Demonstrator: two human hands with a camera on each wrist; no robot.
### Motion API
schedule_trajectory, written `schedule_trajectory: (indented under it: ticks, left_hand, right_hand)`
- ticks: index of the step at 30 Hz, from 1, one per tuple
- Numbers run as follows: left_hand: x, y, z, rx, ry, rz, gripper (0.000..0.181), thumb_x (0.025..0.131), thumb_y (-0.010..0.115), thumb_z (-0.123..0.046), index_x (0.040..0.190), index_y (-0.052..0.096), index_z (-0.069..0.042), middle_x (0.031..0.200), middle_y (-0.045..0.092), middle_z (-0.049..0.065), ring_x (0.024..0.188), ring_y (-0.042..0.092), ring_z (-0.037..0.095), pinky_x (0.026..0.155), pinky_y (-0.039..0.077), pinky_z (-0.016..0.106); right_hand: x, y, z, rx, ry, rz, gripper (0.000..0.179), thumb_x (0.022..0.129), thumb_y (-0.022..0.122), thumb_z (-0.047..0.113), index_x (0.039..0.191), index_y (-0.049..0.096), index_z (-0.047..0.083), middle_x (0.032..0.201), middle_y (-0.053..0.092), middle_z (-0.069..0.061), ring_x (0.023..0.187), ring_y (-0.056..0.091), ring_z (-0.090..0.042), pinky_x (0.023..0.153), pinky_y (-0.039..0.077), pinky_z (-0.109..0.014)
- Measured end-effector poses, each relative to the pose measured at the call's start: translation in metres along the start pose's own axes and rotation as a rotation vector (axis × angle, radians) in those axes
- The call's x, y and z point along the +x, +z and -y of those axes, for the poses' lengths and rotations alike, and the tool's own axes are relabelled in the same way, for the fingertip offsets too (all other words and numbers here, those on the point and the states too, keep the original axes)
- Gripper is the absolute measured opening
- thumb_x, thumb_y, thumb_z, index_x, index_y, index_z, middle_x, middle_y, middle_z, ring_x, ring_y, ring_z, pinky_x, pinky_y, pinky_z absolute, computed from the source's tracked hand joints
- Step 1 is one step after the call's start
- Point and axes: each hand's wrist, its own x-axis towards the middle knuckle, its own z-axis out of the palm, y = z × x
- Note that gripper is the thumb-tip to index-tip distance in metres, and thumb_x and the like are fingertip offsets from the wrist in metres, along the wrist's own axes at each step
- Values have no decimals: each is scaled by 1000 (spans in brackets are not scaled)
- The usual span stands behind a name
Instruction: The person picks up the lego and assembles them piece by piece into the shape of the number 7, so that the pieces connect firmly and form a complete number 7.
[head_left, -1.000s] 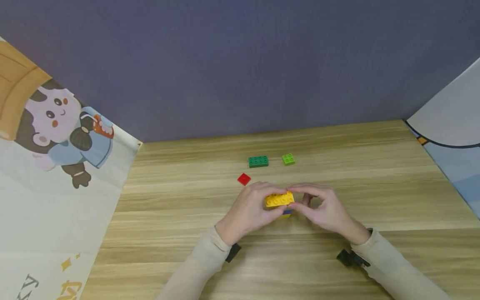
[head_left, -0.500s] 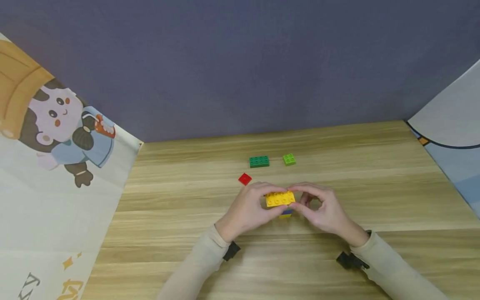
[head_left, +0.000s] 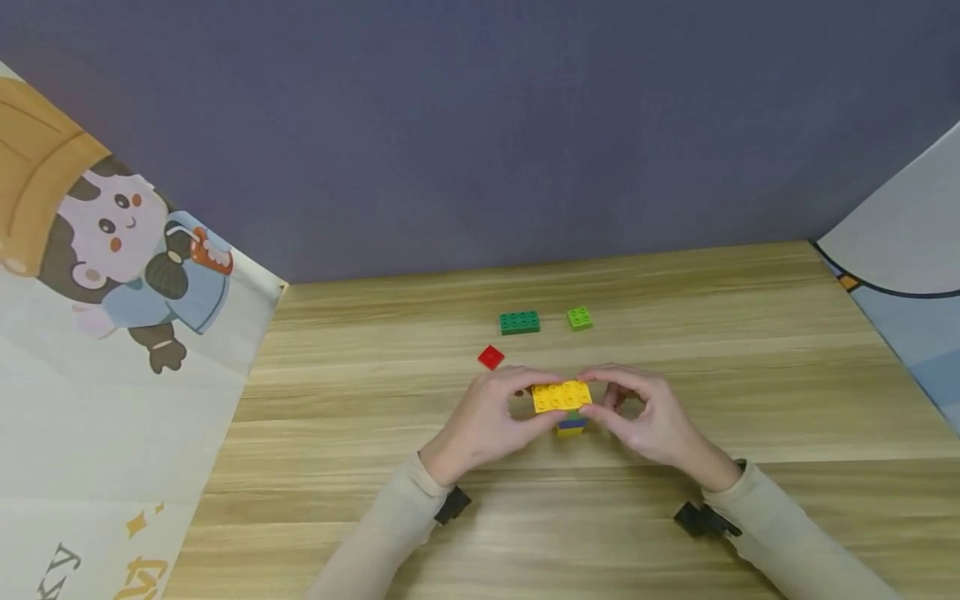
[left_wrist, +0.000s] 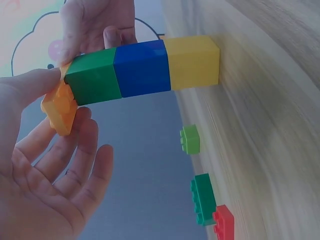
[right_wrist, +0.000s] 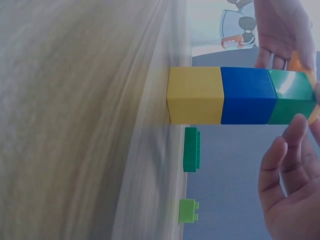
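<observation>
A tower stands on the wooden table, with a yellow block (left_wrist: 194, 62) at the bottom, a blue block (left_wrist: 142, 67) in the middle and a green block (left_wrist: 95, 77) above. Across its top lies a flat yellow 2x4 toy brick (head_left: 562, 397), studs up, jutting out toward the left. My left hand (head_left: 487, 421) pinches this brick, thumb on the near side and index finger on the far side. At its right end, the thumb and index finger of my right hand (head_left: 648, 417) pinch it too. In the head view the brick hides most of the tower.
Beyond the hands on the table (head_left: 360, 375) lie a dark green 2x4 brick (head_left: 519, 322), a lime green 2x2 brick (head_left: 580, 318) and a red square piece (head_left: 491, 357). A dark grey panel (head_left: 480, 142) rises behind the table's far edge.
The yellow brick has tipped level, so both rows of studs show more fully. My left hand has shifted slightly left along it, while the right hand stays nearly in place.
</observation>
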Motion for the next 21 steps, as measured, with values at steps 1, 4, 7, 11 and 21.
schedule_trajectory:
  ticks: [1, 4, 7, 11, 21]
  left_hand:
    - [-1, 0, 0, 0, 4, -5, 40, 94, 84, -28, 131, 75, -17, 130, 77, -3, 116, 71, 12, 96, 62, 40]
    - [-3, -2, 2, -3, 9, -15, 39, 94, 84, -27, 131, 76, -16, 129, 78, -2, 111, 72, 11, 95, 62, 41]
    - [-6, -4, 4, 0, 3, -14, 39, 94, 84, -28, 131, 76, -17, 128, 78, -4, 106, 72, 13, 94, 62, 41]
    - [-11, -10, 8, -7, 1, -2, 39, 94, 84, -27, 131, 75, -18, 127, 78, -6, 103, 71, 18, 93, 61, 42]
    - [-15, -20, 12, 51, 43, -37, 38, 90, 88, -27, 126, 78, -19, 122, 79, -8, 99, 68, 8, 90, 59, 33]
  right_hand:
    - [0, 0, 0, 2, 0, 1, 45, 80, 84, -12, 120, 77, 7, 107, 78, -7, 65, 59, -5, 60, 54, -20]
    - [-1, 0, 1, 4, -4, -2, 45, 80, 85, -11, 120, 77, 7, 106, 78, -7, 64, 59, -5, 59, 53, -21]
    - [-1, 1, 1, 5, -5, -2, 45, 80, 85, -11, 120, 77, 7, 107, 78, -8, 64, 59, -5, 58, 53, -20]
    - [-1, 1, 1, 0, 6, 2, 45, 81, 85, -10, 121, 77, 8, 106, 78, -7, 64, 58, -5, 57, 53, -21]
    - [-3, 1, 0, 0, 9, -3, 45, 81, 84, -11, 122, 76, 6, 107, 78, -8, 63, 59, -5, 56, 53, -22]
